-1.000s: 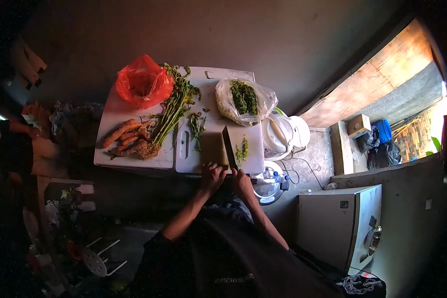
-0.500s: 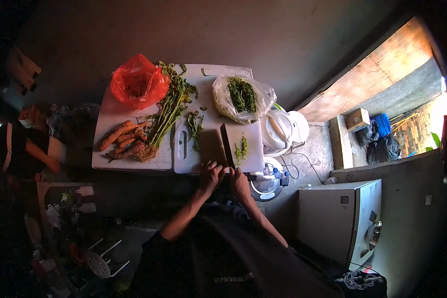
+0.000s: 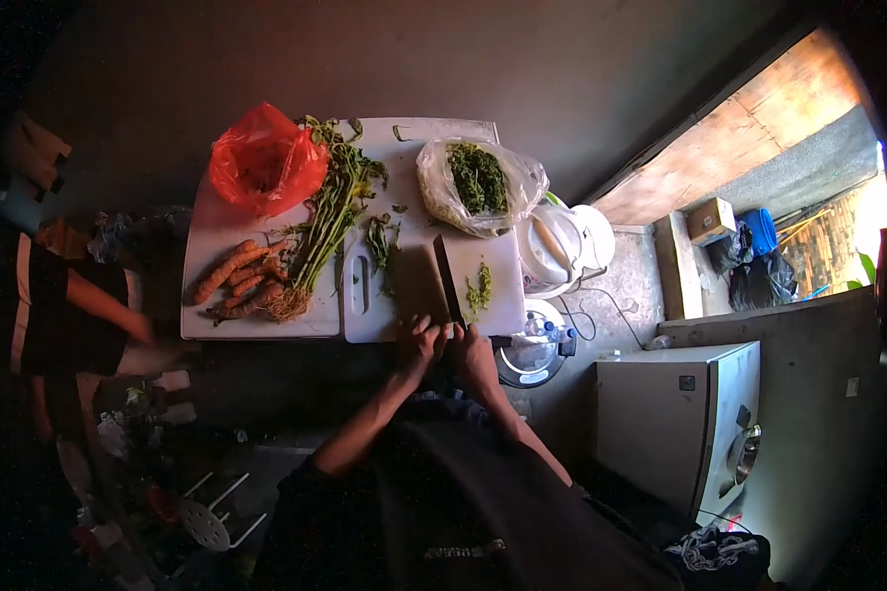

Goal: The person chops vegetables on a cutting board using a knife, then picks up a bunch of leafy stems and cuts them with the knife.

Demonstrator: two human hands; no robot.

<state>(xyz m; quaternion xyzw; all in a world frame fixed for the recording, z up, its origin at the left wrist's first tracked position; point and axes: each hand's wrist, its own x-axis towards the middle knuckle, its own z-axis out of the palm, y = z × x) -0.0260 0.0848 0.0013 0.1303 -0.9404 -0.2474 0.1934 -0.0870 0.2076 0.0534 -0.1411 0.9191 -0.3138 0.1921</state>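
My right hand [image 3: 470,347] is closed around the handle of a knife [image 3: 446,279], its dark blade pointing away from me over the white cutting board [image 3: 506,313]. Close beside it, left of the blade at the board's near edge, my left hand [image 3: 422,341] is curled closed. Anything in its fingers is too small or hidden to name. Chopped green pieces [image 3: 479,288] lie right of the blade. Toward the board's handle end is a small bunch of leaves [image 3: 379,239].
Left on the table [image 3: 199,313] are orange-brown roots [image 3: 238,270], leafy stems [image 3: 323,236] and a red plastic bag [image 3: 266,163]. A clear bag of chopped greens [image 3: 478,179] sits at the back right. Another person [image 3: 79,305] stands at the left; a white appliance [image 3: 650,414] is at right.
The person at the left has come further into view, an arm reaching toward the table. My hands and the knife stay almost in place; the view has shifted slightly.
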